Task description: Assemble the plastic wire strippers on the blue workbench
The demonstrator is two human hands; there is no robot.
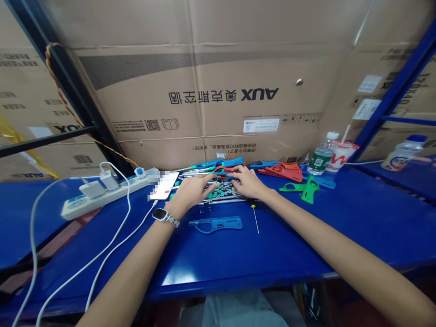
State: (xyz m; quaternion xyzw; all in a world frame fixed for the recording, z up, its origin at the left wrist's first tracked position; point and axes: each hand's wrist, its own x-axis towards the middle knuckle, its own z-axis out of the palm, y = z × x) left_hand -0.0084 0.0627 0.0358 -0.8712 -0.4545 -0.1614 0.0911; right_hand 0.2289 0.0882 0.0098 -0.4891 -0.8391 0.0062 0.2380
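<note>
Both hands reach into a pile of small metal and green parts (223, 190) at the back of the blue table (204, 259). My left hand (195, 190), with a watch on its wrist, touches the pile's left side with bent fingers. My right hand (249, 182) touches the right side; its fingertips are too small to show whether they grip a part. Nearest me lies a blue plastic lighter shell (226, 224). A screwdriver (254, 215) with a yellow-tipped handle lies beneath my right wrist. Behind the hands are blue shells (231, 161) and metal rods.
Red shells (282, 171) and green shells (309, 190) lie to the right, before a water bottle (319, 156) and a cup (340, 156). At left are a phone (165, 186), a power strip (76, 206) and white cables (127, 209). A cardboard wall (218, 59) stands behind.
</note>
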